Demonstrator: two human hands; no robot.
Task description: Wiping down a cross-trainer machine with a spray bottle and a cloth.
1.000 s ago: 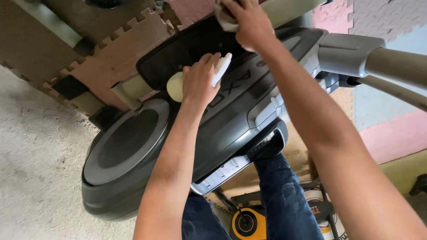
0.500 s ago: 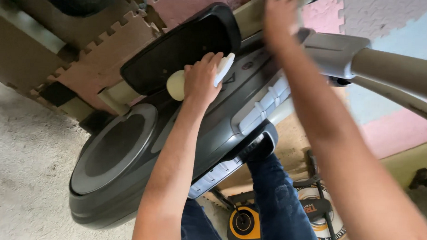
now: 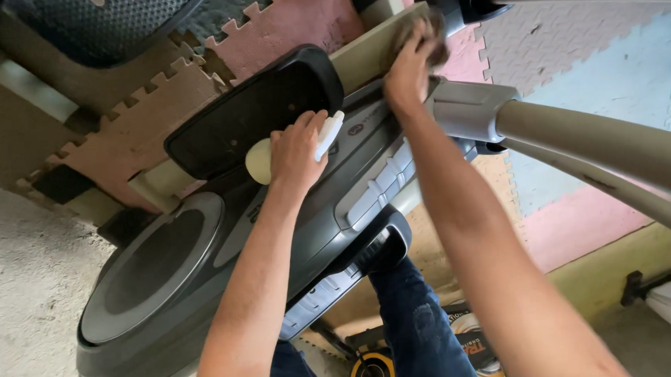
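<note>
Grey cloth (image 3: 419,31): bunched under right hand (image 3: 409,63), now pressed on the beige arm (image 3: 368,50), having shifted since a second ago. Cream bottle (image 3: 264,160): left hand (image 3: 296,154) stays closed around it against the grey exercise machine (image 3: 204,252); black pedal (image 3: 251,113) adjacent; foam mats (image 3: 569,69) beneath.

I am seeing interlocking foam mats (image 3: 569,76) in pink, brown and pale blue lying on the concrete floor (image 3: 27,296), and a yellow-and-black wheel (image 3: 371,369) sitting below.
</note>
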